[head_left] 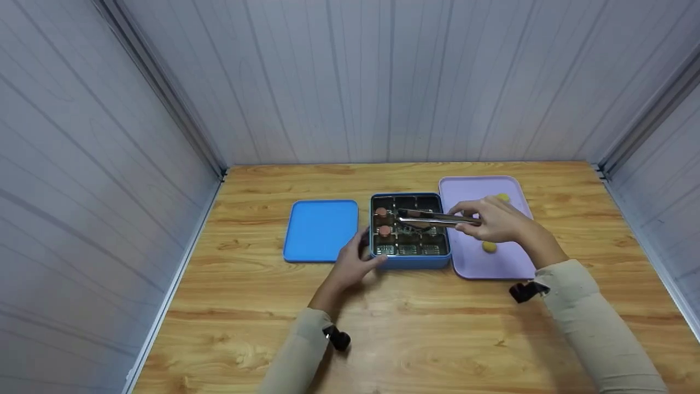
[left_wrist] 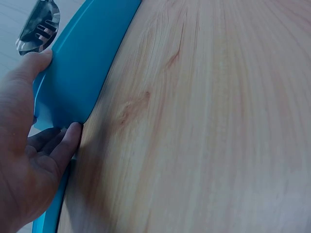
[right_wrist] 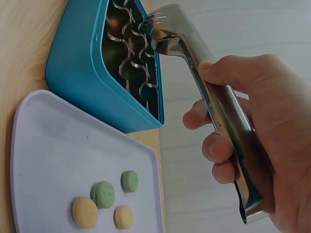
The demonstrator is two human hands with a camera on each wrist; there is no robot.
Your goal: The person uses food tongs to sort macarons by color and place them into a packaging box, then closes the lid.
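Observation:
A blue tin (head_left: 410, 261) with metal dividers stands mid-table, and two pink round sweets (head_left: 385, 231) lie in its left cells. My right hand (head_left: 481, 221) grips metal tongs (head_left: 435, 219) whose tips hover over the tin. In the right wrist view the right hand (right_wrist: 252, 111) is curled round the tongs (right_wrist: 218, 107) above the tin (right_wrist: 82, 73). My left hand (head_left: 365, 249) holds the tin's near left corner. The left wrist view shows the left hand (left_wrist: 58, 92) with its thumb on the tin's wall (left_wrist: 82, 63) and fingers at the corner.
A blue lid (head_left: 321, 230) lies flat left of the tin. A lilac tray (head_left: 470, 262) to the right carries yellow sweets (head_left: 489, 247) and green sweets (right_wrist: 103, 194). Grey panel walls enclose the wooden table (head_left: 415, 328) on three sides.

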